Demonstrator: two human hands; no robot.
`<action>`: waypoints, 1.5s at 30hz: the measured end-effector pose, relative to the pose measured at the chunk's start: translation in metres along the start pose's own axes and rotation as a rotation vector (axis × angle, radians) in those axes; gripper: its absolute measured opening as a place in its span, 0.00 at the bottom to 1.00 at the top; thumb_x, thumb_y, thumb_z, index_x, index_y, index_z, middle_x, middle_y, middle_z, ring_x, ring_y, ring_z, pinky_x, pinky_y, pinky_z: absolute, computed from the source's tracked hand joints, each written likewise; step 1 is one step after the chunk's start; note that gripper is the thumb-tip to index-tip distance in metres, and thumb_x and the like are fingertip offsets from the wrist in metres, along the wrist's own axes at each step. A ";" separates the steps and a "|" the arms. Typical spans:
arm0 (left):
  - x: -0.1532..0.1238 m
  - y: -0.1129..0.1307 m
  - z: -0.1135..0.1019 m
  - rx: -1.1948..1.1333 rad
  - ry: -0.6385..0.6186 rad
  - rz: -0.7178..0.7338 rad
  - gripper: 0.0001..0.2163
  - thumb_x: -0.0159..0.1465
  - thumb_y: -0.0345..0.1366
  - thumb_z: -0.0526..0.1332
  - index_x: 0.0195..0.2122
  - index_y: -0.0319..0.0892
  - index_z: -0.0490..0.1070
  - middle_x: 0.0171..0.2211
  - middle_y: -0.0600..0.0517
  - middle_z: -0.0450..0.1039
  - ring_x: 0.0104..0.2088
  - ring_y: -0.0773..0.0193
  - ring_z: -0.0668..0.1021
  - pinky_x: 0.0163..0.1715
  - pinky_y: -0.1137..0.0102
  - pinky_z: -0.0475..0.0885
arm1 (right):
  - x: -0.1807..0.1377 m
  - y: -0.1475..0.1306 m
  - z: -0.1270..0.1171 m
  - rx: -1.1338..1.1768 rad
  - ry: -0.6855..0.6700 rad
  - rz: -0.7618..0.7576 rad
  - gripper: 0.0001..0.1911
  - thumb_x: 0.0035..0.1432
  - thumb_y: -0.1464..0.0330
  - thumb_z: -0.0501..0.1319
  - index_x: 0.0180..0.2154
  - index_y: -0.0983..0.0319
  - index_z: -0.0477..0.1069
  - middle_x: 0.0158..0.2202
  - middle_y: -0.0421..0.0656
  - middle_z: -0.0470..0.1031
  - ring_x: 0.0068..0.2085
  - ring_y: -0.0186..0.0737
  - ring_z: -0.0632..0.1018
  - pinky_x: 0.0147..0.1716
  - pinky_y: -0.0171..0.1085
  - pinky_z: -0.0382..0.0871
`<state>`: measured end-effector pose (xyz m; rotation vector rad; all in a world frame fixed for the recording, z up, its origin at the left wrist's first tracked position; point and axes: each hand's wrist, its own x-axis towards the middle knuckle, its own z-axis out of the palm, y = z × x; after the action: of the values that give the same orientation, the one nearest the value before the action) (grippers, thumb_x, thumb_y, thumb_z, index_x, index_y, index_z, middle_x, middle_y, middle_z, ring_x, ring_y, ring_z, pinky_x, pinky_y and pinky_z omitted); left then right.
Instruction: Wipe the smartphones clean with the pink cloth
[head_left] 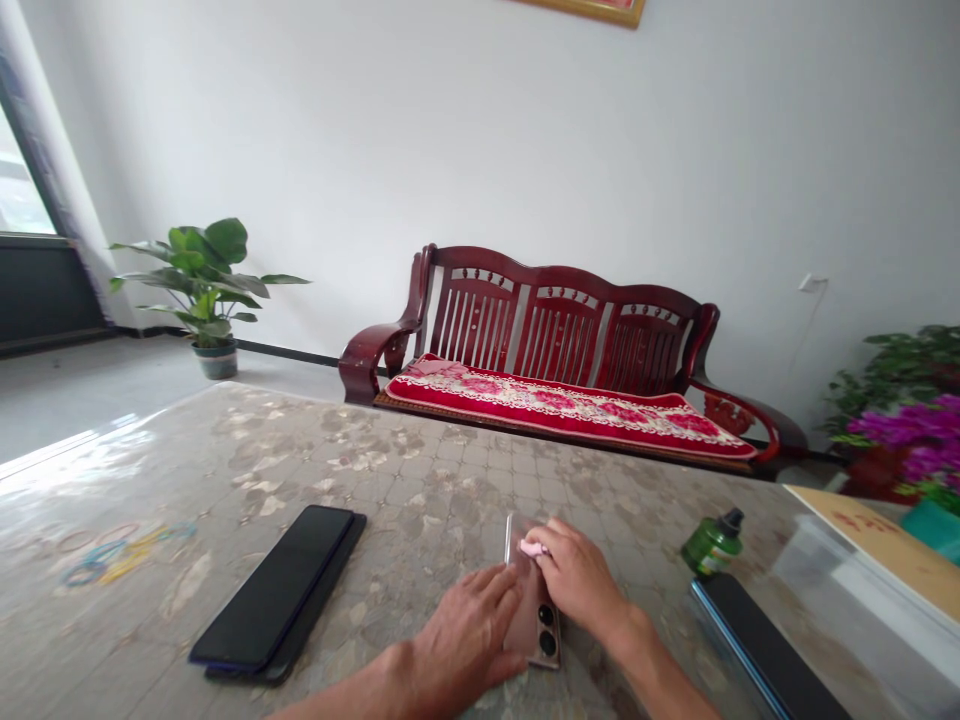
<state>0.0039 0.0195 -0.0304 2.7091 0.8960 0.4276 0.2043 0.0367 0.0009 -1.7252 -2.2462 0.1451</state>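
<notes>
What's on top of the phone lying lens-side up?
On the phone: left hand overlapping one side; right hand pinching a small pink wad. Two big lenses show. Areas under the hands are covered.

"What's hidden on the pinkish phone [528, 622]?"
"Part of its left side, under the left hand [469, 625]. The right hand [577, 570] covers some pink wad [533, 548]."
"Cut off?"
"The picture frame [600, 8], up top. The green bottle's [701, 540] label [711, 566] is unreadable."
</notes>
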 end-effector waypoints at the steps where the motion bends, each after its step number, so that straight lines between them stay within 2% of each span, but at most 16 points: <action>1: 0.000 0.000 0.000 -0.006 0.002 0.003 0.24 0.60 0.43 0.68 0.54 0.38 0.67 0.59 0.42 0.67 0.59 0.51 0.69 0.61 0.62 0.61 | 0.000 -0.001 0.001 0.006 0.002 -0.006 0.13 0.65 0.71 0.51 0.37 0.54 0.74 0.38 0.38 0.73 0.40 0.35 0.74 0.39 0.31 0.59; 10: 0.001 0.002 -0.004 -0.004 -0.022 -0.016 0.21 0.58 0.40 0.69 0.50 0.39 0.68 0.58 0.42 0.68 0.57 0.49 0.70 0.59 0.61 0.63 | 0.035 -0.008 0.007 -0.113 0.018 0.056 0.13 0.66 0.70 0.52 0.38 0.54 0.75 0.39 0.41 0.74 0.43 0.37 0.73 0.43 0.33 0.58; 19: 0.001 0.003 -0.007 -0.041 -0.021 -0.005 0.26 0.59 0.40 0.66 0.57 0.40 0.62 0.61 0.43 0.64 0.58 0.50 0.69 0.59 0.61 0.63 | 0.018 -0.019 0.001 -0.096 -0.031 -0.014 0.14 0.65 0.71 0.52 0.37 0.54 0.75 0.36 0.40 0.74 0.41 0.37 0.74 0.41 0.33 0.59; 27: 0.000 0.004 -0.008 -0.033 -0.030 -0.013 0.21 0.60 0.40 0.66 0.53 0.40 0.65 0.59 0.43 0.67 0.57 0.51 0.70 0.59 0.62 0.63 | 0.042 -0.014 0.007 -0.110 0.013 0.040 0.15 0.65 0.71 0.51 0.39 0.54 0.76 0.39 0.41 0.74 0.42 0.38 0.74 0.42 0.33 0.59; 36: 0.001 0.003 -0.008 -0.044 -0.027 0.000 0.24 0.60 0.40 0.67 0.55 0.40 0.64 0.60 0.43 0.65 0.58 0.50 0.69 0.59 0.61 0.63 | 0.020 -0.016 0.003 -0.056 -0.041 -0.021 0.14 0.63 0.72 0.52 0.38 0.54 0.75 0.36 0.39 0.73 0.41 0.36 0.74 0.40 0.32 0.58; 42: 0.001 0.004 -0.007 -0.020 -0.021 -0.011 0.21 0.60 0.40 0.66 0.52 0.40 0.66 0.58 0.42 0.67 0.58 0.51 0.69 0.59 0.62 0.62 | 0.037 -0.015 0.005 -0.089 -0.014 0.063 0.15 0.65 0.72 0.51 0.40 0.54 0.76 0.39 0.41 0.74 0.43 0.37 0.74 0.42 0.32 0.59; 45: 0.000 0.003 -0.006 -0.023 -0.024 -0.008 0.21 0.60 0.40 0.66 0.53 0.40 0.65 0.59 0.42 0.67 0.58 0.51 0.69 0.59 0.61 0.62 | 0.038 -0.015 0.005 -0.084 -0.022 0.055 0.15 0.64 0.73 0.51 0.40 0.55 0.76 0.39 0.42 0.74 0.43 0.37 0.74 0.42 0.32 0.59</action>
<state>0.0036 0.0184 -0.0240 2.6834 0.8895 0.4010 0.1800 0.0694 0.0071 -1.8376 -2.2516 0.0840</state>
